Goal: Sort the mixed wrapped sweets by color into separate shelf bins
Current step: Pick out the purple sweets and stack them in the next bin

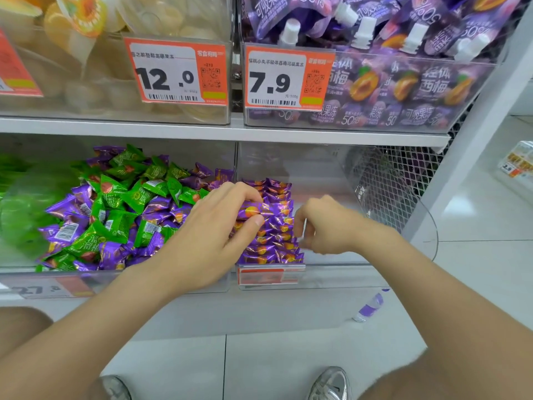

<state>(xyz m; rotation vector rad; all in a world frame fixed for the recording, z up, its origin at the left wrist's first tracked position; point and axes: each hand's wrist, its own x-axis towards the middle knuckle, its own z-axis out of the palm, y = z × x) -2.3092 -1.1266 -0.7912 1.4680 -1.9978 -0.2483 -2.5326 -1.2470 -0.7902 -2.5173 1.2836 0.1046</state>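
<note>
Purple sweet (pixel 250 210) pinched by left hand (pixel 213 226) over purple pile (pixel 271 245); right hand (pixel 326 226) curled, blurred, grasp unclear.

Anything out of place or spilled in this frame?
Yes. A purple-and-white packet lies on the floor below the right bin, outside any bin, as if dropped. The left bin holds green and purple sweets mixed together, not yet sorted.
</note>
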